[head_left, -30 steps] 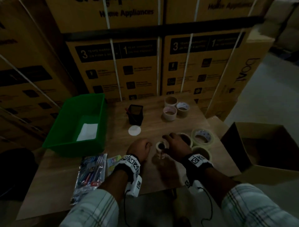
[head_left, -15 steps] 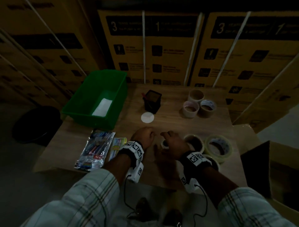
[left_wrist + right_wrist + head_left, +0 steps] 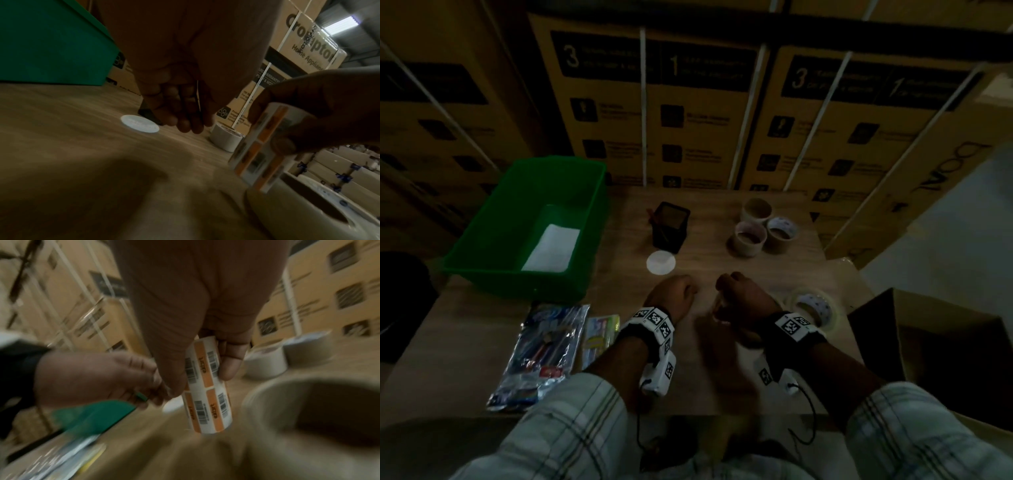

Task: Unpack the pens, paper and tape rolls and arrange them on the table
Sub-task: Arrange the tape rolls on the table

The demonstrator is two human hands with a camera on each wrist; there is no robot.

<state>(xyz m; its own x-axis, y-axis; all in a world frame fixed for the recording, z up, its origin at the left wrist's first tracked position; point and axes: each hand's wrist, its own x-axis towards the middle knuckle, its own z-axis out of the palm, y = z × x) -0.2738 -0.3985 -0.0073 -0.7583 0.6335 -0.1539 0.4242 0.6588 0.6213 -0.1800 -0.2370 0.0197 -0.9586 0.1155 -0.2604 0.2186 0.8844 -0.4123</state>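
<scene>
Right wrist: right grip (image 3: pixel 197 331) round label roll (image 3: pixel 207 391), left grip (image 3: pixel 98 378) curled, unladen.

Tally of things on the table (image 3: pixel 722 383), by kind.
Tape rolls in the head view: four, with three grouped rolls (image 3: pixel 750 238) at the far right and one clear roll (image 3: pixel 813 308) near the right edge; one label-wrapped roll (image 3: pixel 207 386) more in the grip of the right hand (image 3: pixel 743 298); any further rolls behind that hand impossible to count. One green bin (image 3: pixel 482 260), one white sheet (image 3: pixel 551 248) inside. One black pen holder (image 3: pixel 671 228). One white disc (image 3: pixel 661 262). Two packets: pen pack (image 3: pixel 544 349), smaller pack (image 3: pixel 601 334). One open cardboard box (image 3: pixel 928 342).
</scene>
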